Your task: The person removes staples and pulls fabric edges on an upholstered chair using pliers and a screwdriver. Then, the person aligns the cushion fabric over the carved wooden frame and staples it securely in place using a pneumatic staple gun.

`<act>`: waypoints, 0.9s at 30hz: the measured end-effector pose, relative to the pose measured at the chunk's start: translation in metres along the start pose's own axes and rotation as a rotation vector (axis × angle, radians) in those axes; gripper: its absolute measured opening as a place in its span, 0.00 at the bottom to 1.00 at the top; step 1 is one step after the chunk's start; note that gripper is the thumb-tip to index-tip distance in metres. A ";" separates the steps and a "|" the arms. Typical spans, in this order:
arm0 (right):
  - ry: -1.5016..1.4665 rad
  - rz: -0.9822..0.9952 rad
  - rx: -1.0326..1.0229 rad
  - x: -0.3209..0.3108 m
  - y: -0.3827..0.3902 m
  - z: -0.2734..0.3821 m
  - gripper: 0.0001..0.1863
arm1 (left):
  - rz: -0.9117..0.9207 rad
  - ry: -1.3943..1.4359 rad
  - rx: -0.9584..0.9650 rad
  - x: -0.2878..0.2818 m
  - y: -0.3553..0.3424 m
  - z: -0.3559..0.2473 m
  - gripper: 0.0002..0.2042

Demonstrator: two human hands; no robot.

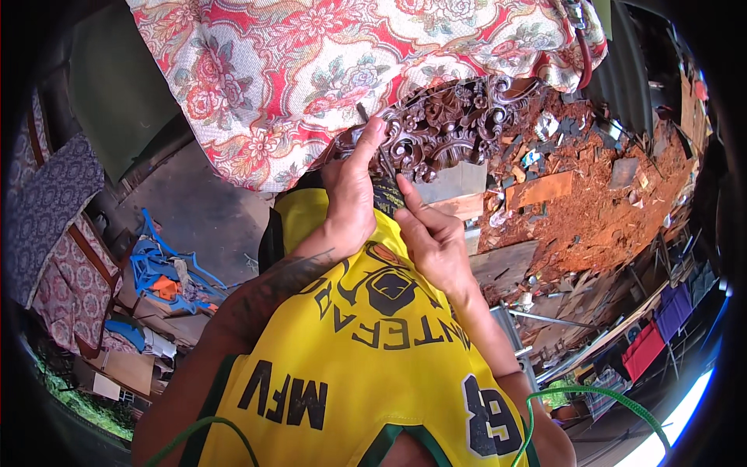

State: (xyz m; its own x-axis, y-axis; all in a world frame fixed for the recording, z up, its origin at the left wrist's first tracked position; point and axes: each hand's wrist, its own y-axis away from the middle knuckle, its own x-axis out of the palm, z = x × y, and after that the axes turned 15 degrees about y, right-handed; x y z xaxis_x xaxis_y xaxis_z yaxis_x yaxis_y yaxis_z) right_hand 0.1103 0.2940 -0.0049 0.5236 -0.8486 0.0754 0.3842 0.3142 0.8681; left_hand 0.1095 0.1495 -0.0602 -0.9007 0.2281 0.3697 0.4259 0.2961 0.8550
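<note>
A carved, dark brown wooden furniture frame [455,128] with flower and scroll shapes lies ahead of me, beside a red-and-cream floral upholstered cushion [303,70]. A thin dark rod-like tool [387,162] slants across the frame's near edge. My left hand [350,191] is closed at that edge, its thumb pressed over the rod; its other fingers are mostly hidden. At the rod's lower end my right hand [434,233] is closed, index finger and thumb near it. The rod's exact kind does not show.
Reddish dirt with scraps [599,210] spreads to the right, with loose boards [502,263]. Left lie a blue strappy thing [163,268] and patterned upholstered pieces [66,202]. Clothes [644,350] hang at the lower right. A green cord [599,391] loops near my right arm.
</note>
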 end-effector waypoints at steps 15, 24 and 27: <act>-0.440 0.254 0.138 -0.004 -0.023 -0.028 0.27 | -0.013 0.075 0.037 -0.008 -0.009 0.003 0.17; -0.259 0.237 -0.073 -0.002 -0.033 -0.044 0.25 | 0.052 0.001 -0.065 -0.017 -0.011 0.001 0.22; 0.137 -0.054 -0.246 0.004 -0.033 -0.047 0.24 | 0.089 -0.043 -0.049 -0.026 -0.016 0.004 0.21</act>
State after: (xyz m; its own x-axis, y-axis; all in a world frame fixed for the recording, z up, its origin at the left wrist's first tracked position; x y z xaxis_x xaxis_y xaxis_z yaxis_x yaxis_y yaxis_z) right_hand 0.1355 0.3007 -0.0561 0.5890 -0.8066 -0.0496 0.5783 0.3778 0.7230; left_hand 0.1262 0.1422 -0.0850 -0.8544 0.2915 0.4302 0.4987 0.2276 0.8363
